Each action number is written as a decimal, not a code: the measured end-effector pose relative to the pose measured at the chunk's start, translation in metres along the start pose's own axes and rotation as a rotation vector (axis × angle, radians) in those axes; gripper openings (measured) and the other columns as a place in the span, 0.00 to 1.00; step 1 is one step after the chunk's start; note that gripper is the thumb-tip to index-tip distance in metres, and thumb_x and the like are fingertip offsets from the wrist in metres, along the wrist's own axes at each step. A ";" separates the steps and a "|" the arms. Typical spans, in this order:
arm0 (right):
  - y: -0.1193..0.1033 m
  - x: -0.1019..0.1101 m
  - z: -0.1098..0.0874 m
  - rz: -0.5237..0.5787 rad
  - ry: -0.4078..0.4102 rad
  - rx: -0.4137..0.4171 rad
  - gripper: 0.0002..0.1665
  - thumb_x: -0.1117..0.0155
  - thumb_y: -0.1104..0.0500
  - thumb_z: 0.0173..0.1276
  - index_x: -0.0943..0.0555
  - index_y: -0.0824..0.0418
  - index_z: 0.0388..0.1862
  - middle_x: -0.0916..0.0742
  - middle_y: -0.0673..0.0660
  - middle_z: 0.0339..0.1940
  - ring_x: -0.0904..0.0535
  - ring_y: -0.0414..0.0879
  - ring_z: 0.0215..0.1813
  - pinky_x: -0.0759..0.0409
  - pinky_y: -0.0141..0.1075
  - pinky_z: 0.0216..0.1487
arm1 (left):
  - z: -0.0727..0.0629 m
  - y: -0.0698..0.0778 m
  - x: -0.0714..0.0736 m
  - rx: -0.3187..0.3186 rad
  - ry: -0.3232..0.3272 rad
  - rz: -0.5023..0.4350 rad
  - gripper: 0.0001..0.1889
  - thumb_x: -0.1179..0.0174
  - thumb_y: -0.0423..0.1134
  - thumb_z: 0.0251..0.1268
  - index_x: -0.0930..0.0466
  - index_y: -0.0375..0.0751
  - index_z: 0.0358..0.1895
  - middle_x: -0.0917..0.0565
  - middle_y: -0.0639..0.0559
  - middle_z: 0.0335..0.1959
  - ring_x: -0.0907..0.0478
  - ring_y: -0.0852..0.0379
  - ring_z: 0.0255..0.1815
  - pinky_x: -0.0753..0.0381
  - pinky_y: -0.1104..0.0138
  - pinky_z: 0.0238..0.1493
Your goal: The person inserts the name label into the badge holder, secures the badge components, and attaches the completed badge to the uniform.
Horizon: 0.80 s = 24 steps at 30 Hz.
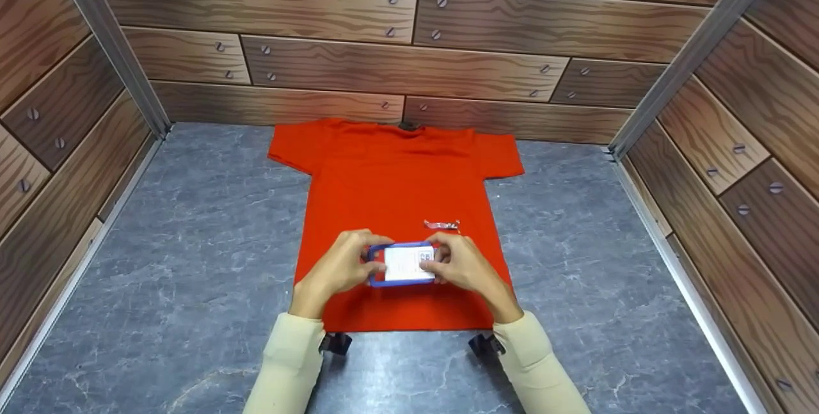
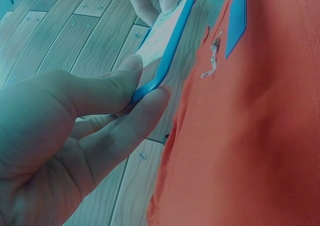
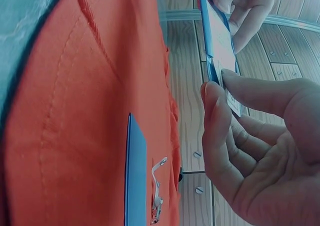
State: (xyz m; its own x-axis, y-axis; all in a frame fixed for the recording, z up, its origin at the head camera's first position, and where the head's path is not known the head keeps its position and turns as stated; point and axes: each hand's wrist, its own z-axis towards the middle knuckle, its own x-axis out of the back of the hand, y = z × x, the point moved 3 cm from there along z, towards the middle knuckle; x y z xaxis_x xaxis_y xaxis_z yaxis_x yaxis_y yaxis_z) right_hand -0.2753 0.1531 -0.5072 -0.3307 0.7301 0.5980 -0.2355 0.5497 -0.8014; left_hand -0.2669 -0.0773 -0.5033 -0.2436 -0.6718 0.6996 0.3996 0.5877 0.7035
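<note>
My left hand (image 1: 342, 265) pinches the left end of a blue-rimmed badge holder (image 1: 403, 283) between thumb and fingers. A white printed card (image 1: 402, 263) lies within the rim, its right end sticking out past the holder in the right wrist view. That end is pinched by my right hand (image 1: 466, 265), thumb on the card's face. Both hands are above a red T-shirt (image 1: 397, 190). On the shirt, just beyond the holder, lies a small strap clip (image 1: 441, 225) with metal parts. A flat blue piece (image 3: 135, 176) shows near the clip in the wrist views.
The T-shirt is spread out on a grey marbled surface (image 1: 211, 241), its collar towards the back wall. Wood-patterned panels (image 1: 320, 11) enclose the back and both sides, with metal strips (image 1: 678, 75) at the corners.
</note>
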 end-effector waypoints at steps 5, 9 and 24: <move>0.000 0.000 0.000 -0.001 0.003 -0.007 0.18 0.24 0.61 0.65 0.17 0.66 0.51 0.17 0.55 0.22 0.23 0.41 0.20 0.21 0.29 0.25 | 0.000 0.001 -0.001 -0.009 0.001 -0.005 0.20 0.28 0.34 0.63 0.14 0.44 0.60 0.13 0.47 0.47 0.24 0.56 0.41 0.17 0.62 0.47; 0.001 -0.001 0.000 -0.011 0.010 -0.018 0.18 0.23 0.59 0.64 0.18 0.64 0.50 0.18 0.52 0.21 0.23 0.40 0.20 0.22 0.29 0.24 | 0.000 0.001 -0.002 -0.003 -0.004 -0.013 0.21 0.28 0.34 0.64 0.14 0.44 0.60 0.13 0.48 0.48 0.24 0.55 0.42 0.15 0.60 0.50; 0.000 -0.002 0.000 -0.054 0.052 -0.020 0.19 0.20 0.55 0.62 0.19 0.64 0.43 0.23 0.49 0.19 0.28 0.40 0.19 0.29 0.29 0.22 | 0.000 0.002 -0.003 0.002 -0.004 -0.015 0.20 0.29 0.35 0.65 0.14 0.45 0.60 0.13 0.48 0.50 0.22 0.55 0.44 0.15 0.62 0.51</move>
State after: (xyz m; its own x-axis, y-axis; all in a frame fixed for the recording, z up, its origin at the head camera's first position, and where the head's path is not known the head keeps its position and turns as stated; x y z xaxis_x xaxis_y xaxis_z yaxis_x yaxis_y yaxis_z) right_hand -0.2743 0.1514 -0.5080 -0.2705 0.7190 0.6402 -0.2334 0.5962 -0.7682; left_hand -0.2651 -0.0745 -0.5040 -0.2529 -0.6790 0.6892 0.3943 0.5782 0.7143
